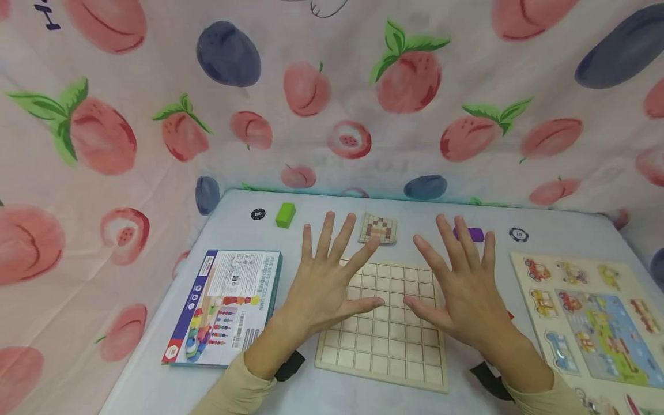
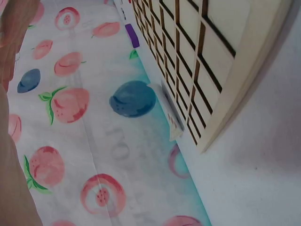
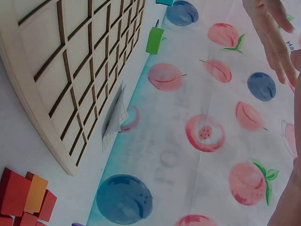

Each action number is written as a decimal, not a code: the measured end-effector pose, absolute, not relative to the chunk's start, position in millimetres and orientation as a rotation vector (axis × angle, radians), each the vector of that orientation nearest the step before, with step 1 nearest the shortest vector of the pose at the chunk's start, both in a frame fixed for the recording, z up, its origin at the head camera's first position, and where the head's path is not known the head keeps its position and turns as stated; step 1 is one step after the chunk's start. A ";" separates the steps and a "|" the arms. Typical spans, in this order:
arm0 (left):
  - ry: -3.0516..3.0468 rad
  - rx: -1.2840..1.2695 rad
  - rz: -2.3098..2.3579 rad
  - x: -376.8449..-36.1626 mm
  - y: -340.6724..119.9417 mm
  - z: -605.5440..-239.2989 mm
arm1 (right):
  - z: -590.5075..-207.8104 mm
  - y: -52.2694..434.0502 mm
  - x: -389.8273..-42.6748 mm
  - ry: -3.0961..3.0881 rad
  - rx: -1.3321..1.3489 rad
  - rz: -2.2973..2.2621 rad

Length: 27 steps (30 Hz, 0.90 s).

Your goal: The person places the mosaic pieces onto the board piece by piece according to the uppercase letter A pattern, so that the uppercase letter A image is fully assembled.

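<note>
A pale wooden grid board (image 1: 386,340) lies flat in the middle of the table, its squares bare. My left hand (image 1: 332,276) hovers over the board's left part with fingers spread and straight, holding nothing. My right hand (image 1: 459,276) is spread the same way over the board's right part. A small pattern card (image 1: 378,227) lies just beyond the board. The board (image 2: 211,56) fills the top of the left wrist view and the board (image 3: 61,75) shows at the left of the right wrist view, with the card (image 3: 114,115) standing on edge there.
A boxed bead toy (image 1: 225,305) lies left of the board. A vehicle puzzle (image 1: 591,317) is at the right. A green block (image 1: 285,214), a purple block (image 1: 474,234) and two dark chips (image 1: 257,214) sit far back. Red and orange blocks (image 3: 26,195) lie near the board.
</note>
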<state>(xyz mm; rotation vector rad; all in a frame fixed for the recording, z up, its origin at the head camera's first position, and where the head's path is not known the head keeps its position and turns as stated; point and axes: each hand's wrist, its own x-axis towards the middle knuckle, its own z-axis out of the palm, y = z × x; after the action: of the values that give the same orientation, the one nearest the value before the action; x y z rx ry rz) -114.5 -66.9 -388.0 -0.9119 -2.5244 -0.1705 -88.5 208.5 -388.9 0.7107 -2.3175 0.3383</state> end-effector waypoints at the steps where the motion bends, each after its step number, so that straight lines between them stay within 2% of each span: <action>1: -2.520 -0.920 -0.181 -113.9 -66.5 -388.2 | -389.4 208.6 -88.0 -2.315 0.713 0.337; 7: -2.571 -0.970 -0.269 -111.4 -71.5 -393.1 | -390.5 215.6 -82.5 -2.331 0.703 0.373; 15: -2.908 -1.014 -0.431 -118.0 -105.4 -409.7 | -397.1 252.2 -76.6 -2.503 0.545 0.469; 21: -3.103 -1.036 -0.460 -116.7 -128.5 -423.0 | -410.7 275.6 -76.7 -2.694 0.442 0.485; 27: -3.162 -1.053 -0.512 -116.0 -132.9 -432.4 | -428.5 288.6 -81.6 -2.828 0.369 0.471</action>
<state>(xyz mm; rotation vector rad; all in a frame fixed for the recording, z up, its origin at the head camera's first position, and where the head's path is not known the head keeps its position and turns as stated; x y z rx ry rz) -116.0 -132.9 -432.4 -1.0526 -3.1617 -0.5120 -81.6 288.6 -428.5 0.3692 -2.8277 0.4715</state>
